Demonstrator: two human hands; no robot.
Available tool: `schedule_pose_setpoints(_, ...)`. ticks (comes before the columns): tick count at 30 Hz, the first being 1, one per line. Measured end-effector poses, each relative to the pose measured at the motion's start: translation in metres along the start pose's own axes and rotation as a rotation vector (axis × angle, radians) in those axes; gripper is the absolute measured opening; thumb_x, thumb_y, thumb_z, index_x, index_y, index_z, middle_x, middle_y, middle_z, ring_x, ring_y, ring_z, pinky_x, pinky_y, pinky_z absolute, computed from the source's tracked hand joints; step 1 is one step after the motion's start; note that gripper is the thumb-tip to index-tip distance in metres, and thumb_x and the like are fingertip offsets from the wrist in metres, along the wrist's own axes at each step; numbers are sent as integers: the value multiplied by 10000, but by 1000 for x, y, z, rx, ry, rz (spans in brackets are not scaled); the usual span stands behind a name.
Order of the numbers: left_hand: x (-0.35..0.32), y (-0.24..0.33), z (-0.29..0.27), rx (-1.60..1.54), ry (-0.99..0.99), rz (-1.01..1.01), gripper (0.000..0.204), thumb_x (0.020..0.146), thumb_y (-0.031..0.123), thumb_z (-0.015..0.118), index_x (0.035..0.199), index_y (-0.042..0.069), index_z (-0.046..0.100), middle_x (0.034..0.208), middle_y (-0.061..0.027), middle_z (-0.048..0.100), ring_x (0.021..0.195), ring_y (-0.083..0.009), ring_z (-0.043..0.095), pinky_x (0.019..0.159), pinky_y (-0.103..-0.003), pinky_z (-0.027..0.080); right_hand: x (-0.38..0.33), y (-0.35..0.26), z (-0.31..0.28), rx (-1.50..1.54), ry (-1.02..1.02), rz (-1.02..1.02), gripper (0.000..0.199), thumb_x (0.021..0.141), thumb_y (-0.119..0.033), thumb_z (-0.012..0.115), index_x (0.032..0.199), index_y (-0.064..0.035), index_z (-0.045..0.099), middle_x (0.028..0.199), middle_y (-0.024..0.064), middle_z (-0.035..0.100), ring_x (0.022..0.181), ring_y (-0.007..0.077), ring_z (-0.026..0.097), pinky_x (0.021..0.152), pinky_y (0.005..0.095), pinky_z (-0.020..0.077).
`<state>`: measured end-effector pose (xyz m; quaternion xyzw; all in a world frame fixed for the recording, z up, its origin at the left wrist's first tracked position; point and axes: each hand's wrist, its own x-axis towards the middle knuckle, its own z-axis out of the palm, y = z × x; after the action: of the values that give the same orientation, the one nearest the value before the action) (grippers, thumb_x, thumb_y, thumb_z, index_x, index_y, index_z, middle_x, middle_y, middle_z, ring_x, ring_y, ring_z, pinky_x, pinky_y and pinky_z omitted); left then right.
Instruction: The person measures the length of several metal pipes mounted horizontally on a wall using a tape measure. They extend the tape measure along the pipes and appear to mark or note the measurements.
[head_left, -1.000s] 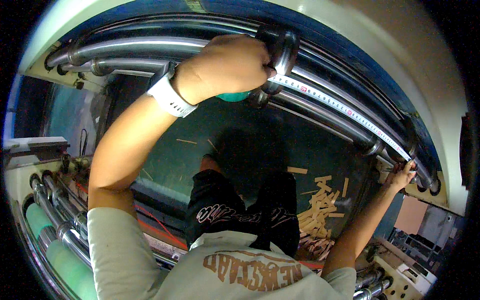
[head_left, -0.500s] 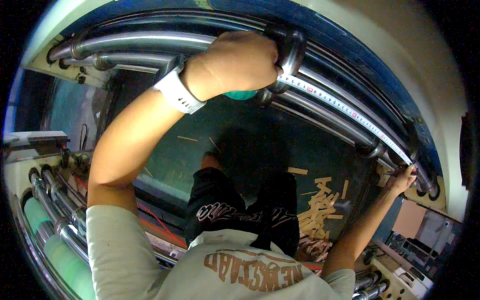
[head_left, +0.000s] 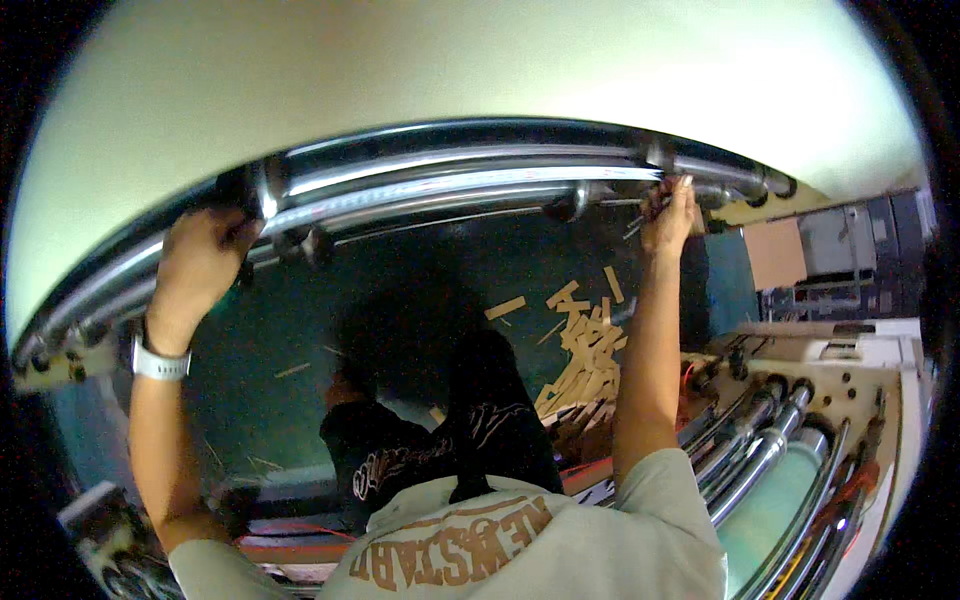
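Head view: a measuring tape (head_left: 480, 179) drawn out along metal rollers (head_left: 450, 160), between the two hands.
The left hand (head_left: 205, 262) has its fingers curled tight around the tape at one end, blurred and mostly hidden behind the knuckles; the right hand (head_left: 668, 222) pinches the other end between thumb and fingers. The pale strip spans the whole gap from fingers to fingers, nearly straight. A dark collar (head_left: 262, 185) sits just beyond the left fingers, a smaller ring (head_left: 567, 203) just to the left of the right fingers. A white-strapped watch (head_left: 162, 362) circles the wrist behind the left fingers. Wood strips (head_left: 590, 352) lie heaped on the floor, below and left of the right fingers.
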<state>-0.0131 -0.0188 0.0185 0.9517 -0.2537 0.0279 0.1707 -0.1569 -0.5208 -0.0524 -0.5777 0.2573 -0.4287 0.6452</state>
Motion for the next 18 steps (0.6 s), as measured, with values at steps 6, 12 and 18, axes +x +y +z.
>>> schedule_pose_setpoints(6, 5, -15, 17, -23, 34, 169, 240, 772, 260, 603, 834, 29, 626, 750, -186, 593, 690, -354, 563, 601, -388, 440, 18, -30, -27, 422, -27, 216, 519, 844, -599, 307, 649, -120, 349, 570, -12, 242, 510, 128, 215, 484, 272, 211)
schedule_pose_setpoints(12, 3, -21, 27, -540, -135, -264, 195, 800, 110, 591, 960, -2, 591, 874, -105, 631, 758, -160, 573, 685, -296, 446, 72, -28, -52, 560, 81, 260, 367, 877, -386, 391, 617, -132, 341, 553, -13, 283, 487, 125, 239, 463, 269, 228)
schedule_pose_setpoints(18, 10, -27, 15, -73, -205, 49, 185, 815, 108, 566, 973, 13, 588, 879, -104, 620, 785, -225, 574, 713, -323, 449, 115, -18, -58, 832, 244, 110, 365, 877, -405, 351, 613, -153, 332, 528, -23, 302, 442, 117, 258, 387, 267, 223)
